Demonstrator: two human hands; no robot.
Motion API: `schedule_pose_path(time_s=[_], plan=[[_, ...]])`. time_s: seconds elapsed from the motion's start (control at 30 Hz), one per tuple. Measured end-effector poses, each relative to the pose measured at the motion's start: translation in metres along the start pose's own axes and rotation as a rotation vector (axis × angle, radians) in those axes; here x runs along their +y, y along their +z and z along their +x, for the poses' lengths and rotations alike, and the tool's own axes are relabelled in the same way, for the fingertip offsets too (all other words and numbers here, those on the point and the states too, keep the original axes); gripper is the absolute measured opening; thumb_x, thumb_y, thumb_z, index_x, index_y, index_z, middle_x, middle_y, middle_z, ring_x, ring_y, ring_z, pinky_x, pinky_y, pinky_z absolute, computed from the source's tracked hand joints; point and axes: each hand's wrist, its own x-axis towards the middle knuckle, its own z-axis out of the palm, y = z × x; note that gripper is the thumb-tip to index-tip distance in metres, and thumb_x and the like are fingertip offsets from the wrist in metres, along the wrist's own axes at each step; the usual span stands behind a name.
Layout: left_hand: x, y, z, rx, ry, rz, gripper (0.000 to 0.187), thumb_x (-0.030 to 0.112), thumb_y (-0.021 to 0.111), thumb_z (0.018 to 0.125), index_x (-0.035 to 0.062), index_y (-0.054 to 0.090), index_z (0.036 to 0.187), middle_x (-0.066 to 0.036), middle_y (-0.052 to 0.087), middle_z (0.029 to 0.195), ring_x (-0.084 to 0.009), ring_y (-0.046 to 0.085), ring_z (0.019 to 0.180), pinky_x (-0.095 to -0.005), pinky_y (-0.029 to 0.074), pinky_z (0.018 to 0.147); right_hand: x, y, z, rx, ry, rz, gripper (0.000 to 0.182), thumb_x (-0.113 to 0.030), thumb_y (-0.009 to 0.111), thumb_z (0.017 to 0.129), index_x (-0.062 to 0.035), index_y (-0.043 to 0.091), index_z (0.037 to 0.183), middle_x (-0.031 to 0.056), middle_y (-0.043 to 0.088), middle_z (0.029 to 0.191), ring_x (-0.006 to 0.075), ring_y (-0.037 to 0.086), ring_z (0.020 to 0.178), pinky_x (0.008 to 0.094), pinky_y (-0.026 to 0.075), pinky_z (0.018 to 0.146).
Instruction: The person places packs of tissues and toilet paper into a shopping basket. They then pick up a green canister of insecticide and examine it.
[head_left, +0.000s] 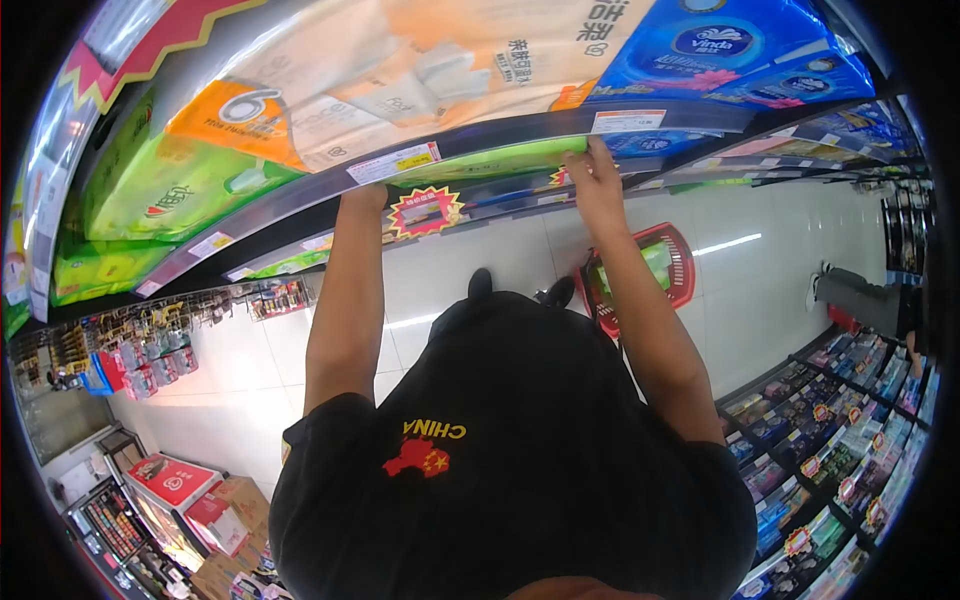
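Note:
A green tissue pack (490, 160) lies on the shelf level just below the upper shelf's edge. At its right end is my right hand (599, 188), with bent fingers and thumb closed on the pack's corner. My left hand (366, 194) reaches in near the pack's left end, under a price label (394, 163). The fingers of that hand are hidden by the shelf edge, so their grip does not show. Above, an orange and cream tissue pack (400, 75) stands beside blue Vinda packs (710, 50).
A red shopping basket (683, 265) with green packs inside stands on the floor by my right arm. Shelf edges (285, 190) curve across in front of me. A person (862, 297) is in the aisle at the right. Stacked boxes (215, 510) stand at the lower left.

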Motion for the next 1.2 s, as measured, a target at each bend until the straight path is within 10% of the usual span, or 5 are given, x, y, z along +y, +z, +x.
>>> schedule_pose_path(time_s=[0.4, 0.7, 0.8, 1.0, 1.2], plan=[[-0.003, 0.0, 0.001, -0.013, -0.039, -0.018, 0.051, 0.044, 0.043, 0.101, 0.0094, 0.048, 0.137, -0.009, 0.055, 0.136, -0.0262, 0.054, 0.124, -0.0428, 0.046, 0.102, -0.015, 0.0, 0.003, 0.03, 0.089, 0.04, 0.042, -0.027, 0.051, 0.097, 0.0004, 0.056, 0.129, 0.0192, 0.064, 0.11, 0.0268, 0.062, 0.101, 0.0342, 0.045, 0.091], [0.006, 0.011, -0.021, 0.055, -0.098, -0.102, 0.047, 0.046, 0.048, 0.099, 0.0095, 0.055, 0.128, -0.009, 0.059, 0.13, -0.0279, 0.056, 0.118, -0.0457, 0.047, 0.098, 0.004, 0.005, 0.016, 0.004, 0.016, -0.063, 0.04, -0.029, 0.051, 0.101, 0.001, 0.056, 0.127, 0.0068, 0.062, 0.112, 0.0112, 0.058, 0.095, 0.0266, 0.051, 0.077], [0.003, 0.008, -0.018, 0.069, -0.096, -0.083, 0.047, 0.046, 0.048, 0.098, 0.0096, 0.056, 0.127, -0.009, 0.06, 0.129, -0.0281, 0.057, 0.118, -0.0467, 0.047, 0.098, -0.008, 0.008, 0.012, 0.033, 0.095, -0.009, 0.04, -0.028, 0.052, 0.097, 0.0016, 0.059, 0.123, 0.0211, 0.064, 0.108, 0.0283, 0.063, 0.095, 0.0354, 0.046, 0.086], [0.005, 0.004, -0.022, 0.007, -0.098, -0.111, 0.049, 0.047, 0.047, 0.099, 0.0097, 0.054, 0.129, -0.008, 0.059, 0.13, -0.0276, 0.058, 0.117, -0.0471, 0.05, 0.095, -0.003, 0.004, -0.005, 0.097, 0.101, 0.167, 0.044, -0.029, 0.056, 0.097, 0.0027, 0.058, 0.126, 0.0154, 0.066, 0.116, 0.0171, 0.06, 0.106, 0.0304, 0.045, 0.092], [-0.021, -0.061, -0.014, 0.27, -0.168, 0.062, 0.043, 0.036, 0.051, 0.098, 0.0071, 0.054, 0.129, -0.01, 0.061, 0.127, -0.0236, 0.062, 0.108, -0.0386, 0.052, 0.088, 0.125, -0.039, -0.088, 0.073, 0.248, -0.332, 0.055, -0.042, 0.056, 0.097, 0.0049, 0.059, 0.125, 0.0199, 0.063, 0.122, 0.0293, 0.06, 0.114, 0.0368, 0.046, 0.096]])
